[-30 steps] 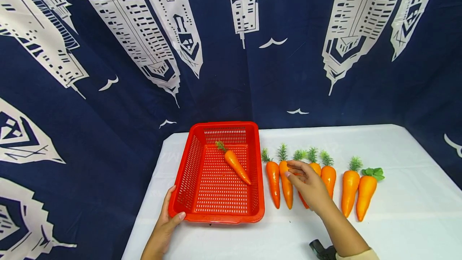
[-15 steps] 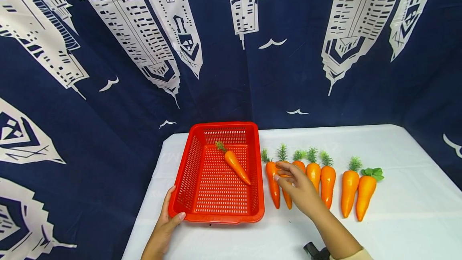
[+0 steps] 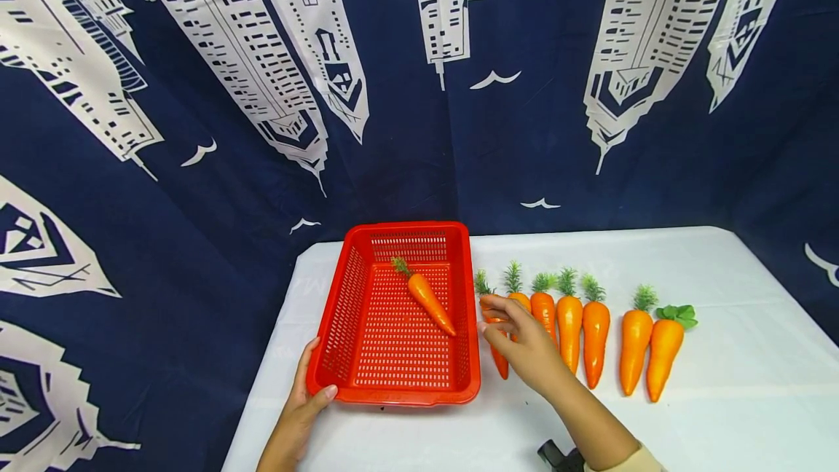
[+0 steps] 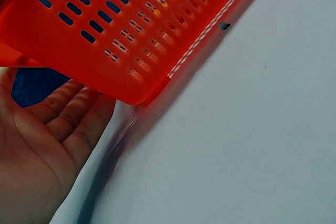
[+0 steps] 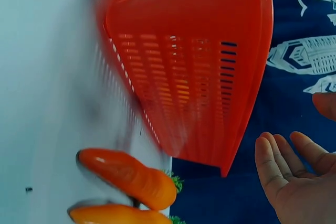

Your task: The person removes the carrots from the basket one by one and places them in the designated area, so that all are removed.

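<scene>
My left hand (image 3: 303, 399) holds the near left corner of a red plastic basket (image 3: 393, 395), thumb over the rim and fingers along its outer side. From below, the left wrist view shows that palm and fingers (image 4: 84, 124) against the basket wall. One carrot (image 3: 429, 302) with a green tuft lies inside the basket. My right hand (image 3: 521, 344) hovers over the leftmost carrot (image 3: 499, 363) of a row on the table and partly hides it. In the right wrist view this hand (image 5: 302, 177) has nothing between thumb and fingers, with a carrot (image 5: 131, 177) lower down.
To the right lie several more carrots, among them a middle one (image 3: 596, 341) and a leafy-topped one (image 3: 665, 355) at the far end. A white cloth covers the table (image 3: 741, 355). Behind hangs a dark blue curtain (image 3: 400, 181) printed with white buildings.
My right hand has moved left along the row, from about the third carrot to the leftmost one, uncovering the carrots behind it. The left hand and basket have stayed put.
</scene>
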A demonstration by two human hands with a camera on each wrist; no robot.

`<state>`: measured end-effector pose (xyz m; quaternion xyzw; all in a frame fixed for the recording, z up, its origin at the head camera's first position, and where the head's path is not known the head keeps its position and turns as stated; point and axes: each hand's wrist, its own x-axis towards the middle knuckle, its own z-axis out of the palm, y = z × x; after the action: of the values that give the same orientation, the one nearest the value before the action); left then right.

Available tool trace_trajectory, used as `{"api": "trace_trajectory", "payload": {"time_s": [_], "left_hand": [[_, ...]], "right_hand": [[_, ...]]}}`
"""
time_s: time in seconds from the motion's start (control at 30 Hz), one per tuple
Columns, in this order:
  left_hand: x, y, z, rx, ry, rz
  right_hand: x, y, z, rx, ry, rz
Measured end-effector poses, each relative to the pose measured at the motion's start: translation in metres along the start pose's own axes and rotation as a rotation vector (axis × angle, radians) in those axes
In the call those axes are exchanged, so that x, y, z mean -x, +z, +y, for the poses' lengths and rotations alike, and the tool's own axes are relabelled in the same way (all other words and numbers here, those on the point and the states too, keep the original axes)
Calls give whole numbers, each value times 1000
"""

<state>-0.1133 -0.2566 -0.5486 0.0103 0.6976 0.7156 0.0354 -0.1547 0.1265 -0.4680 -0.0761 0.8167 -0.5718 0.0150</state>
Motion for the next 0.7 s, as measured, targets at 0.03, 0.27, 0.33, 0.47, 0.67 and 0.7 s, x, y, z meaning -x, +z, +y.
{"api": "trace_trajectory", "payload": {"time_s": [0.03, 0.27, 0.33, 0.47, 0.67, 0.7], "left_hand": [[0, 0, 0, -1, 1, 0], [-1, -1, -2, 3, -12, 6], [-1, -1, -2, 5, -10, 5], [-1, -1, -2, 5, -6, 5], [-1, -1, -2, 8, -20, 7], [-1, -1, -2, 7, -19, 5]], "right_hand": [[0, 1, -1, -1, -8, -3], [-1, 9, -7, -37, -76, -45], [-2, 11, -7, -59, -83, -63], [-4, 17, -8, -80, -80, -94], [-9, 26, -11, -60, -49, -119], [-10, 27, -12, -50, -47, -120]]}}
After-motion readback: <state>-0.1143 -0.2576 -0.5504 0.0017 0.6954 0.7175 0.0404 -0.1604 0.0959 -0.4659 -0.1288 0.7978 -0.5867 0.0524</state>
